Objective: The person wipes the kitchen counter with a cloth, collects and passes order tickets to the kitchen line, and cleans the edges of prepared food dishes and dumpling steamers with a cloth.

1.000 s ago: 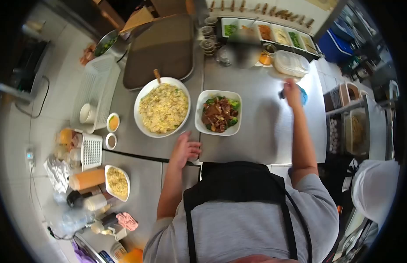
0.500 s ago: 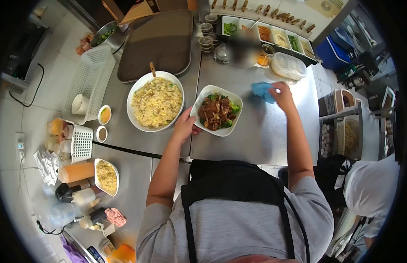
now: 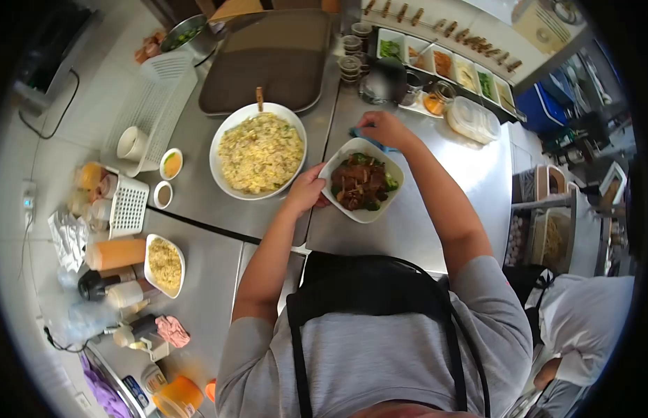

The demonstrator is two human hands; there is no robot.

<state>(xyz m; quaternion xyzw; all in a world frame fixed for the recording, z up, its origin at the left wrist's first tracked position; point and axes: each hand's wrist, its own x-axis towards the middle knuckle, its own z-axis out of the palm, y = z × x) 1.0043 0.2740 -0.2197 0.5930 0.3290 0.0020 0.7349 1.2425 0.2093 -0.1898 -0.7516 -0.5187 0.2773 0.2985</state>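
Observation:
My left hand [image 3: 308, 189] grips the left rim of a white square bowl [image 3: 369, 215], which holds browned meat with broccoli [image 3: 359, 181]. At the bowl's far edge my right hand [image 3: 383, 129] is closed on a blue cloth [image 3: 389, 148], mostly hidden behind the hand and the rim. The cloth looks to be against the rim, though I cannot tell how firmly it touches. Left of the bowl stands a large white round bowl [image 3: 215, 171] of fried rice [image 3: 261, 153], with a clothespin [image 3: 260, 97] clipped on its far rim.
A brown tray [image 3: 264, 63] lies behind the rice. Topping containers [image 3: 442, 64] and a lidded plastic box [image 3: 474, 120] line the back right. Sauce cups [image 3: 171, 164], a white basket [image 3: 128, 207], bottles and a smaller rice bowl [image 3: 165, 266] are at left. Another person [image 3: 582, 320] is at right.
My right hand has brought the blue cloth leftward from the steel counter to the bowl's far edge. My left hand still holds the bowl, and the view has shifted slightly.

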